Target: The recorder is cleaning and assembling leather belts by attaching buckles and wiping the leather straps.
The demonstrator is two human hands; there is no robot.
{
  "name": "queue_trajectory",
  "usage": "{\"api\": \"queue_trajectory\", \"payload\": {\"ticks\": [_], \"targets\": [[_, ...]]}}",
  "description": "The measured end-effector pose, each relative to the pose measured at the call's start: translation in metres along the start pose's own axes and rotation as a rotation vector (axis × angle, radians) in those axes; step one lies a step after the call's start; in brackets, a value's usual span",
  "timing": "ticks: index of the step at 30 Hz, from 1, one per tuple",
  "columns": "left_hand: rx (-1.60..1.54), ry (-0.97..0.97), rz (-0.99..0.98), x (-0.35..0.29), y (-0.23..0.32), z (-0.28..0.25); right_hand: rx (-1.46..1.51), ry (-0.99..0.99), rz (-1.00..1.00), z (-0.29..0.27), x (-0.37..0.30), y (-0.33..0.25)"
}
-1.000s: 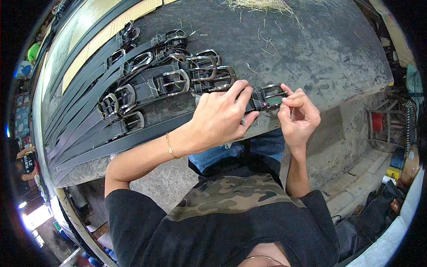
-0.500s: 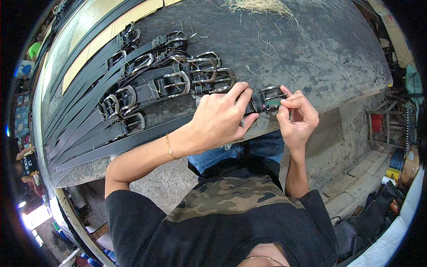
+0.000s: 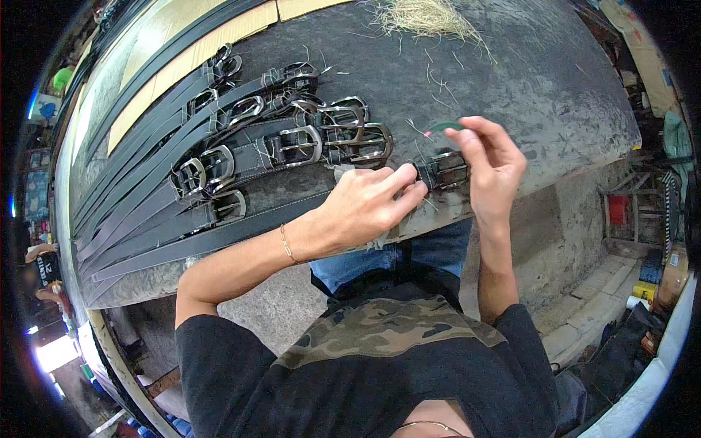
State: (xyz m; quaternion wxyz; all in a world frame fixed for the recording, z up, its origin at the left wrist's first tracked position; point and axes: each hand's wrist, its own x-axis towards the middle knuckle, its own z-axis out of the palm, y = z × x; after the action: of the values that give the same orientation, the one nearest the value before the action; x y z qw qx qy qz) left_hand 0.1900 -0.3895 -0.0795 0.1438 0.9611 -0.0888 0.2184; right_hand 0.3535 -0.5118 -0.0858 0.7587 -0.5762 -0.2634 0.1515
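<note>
Both hands (image 3: 365, 208) (image 3: 491, 164) hold a belt buckle (image 3: 444, 170) at the table edge (image 3: 555, 171).

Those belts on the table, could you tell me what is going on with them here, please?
A person sits at a dark work table handling a black belt. The left hand presses down on the strap near its end, while the right hand touches the metal buckle. Further back lies a row of finished belts with silver buckles, side by side. A tuft of straw-like fibre lies at the far edge.
</note>
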Motion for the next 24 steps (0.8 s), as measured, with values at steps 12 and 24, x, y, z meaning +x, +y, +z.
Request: {"api": "queue_trajectory", "payload": {"ticks": [12,24], "targets": [[-0.062,0.073,0.070,-0.006,-0.003,-0.001,-0.418,-0.370,-0.299,0.000,0.004,0.005],[-0.101,0.080,0.056,-0.007,-0.005,0.000,-0.449,-0.371,-0.332,0.000,0.004,0.007]]}}
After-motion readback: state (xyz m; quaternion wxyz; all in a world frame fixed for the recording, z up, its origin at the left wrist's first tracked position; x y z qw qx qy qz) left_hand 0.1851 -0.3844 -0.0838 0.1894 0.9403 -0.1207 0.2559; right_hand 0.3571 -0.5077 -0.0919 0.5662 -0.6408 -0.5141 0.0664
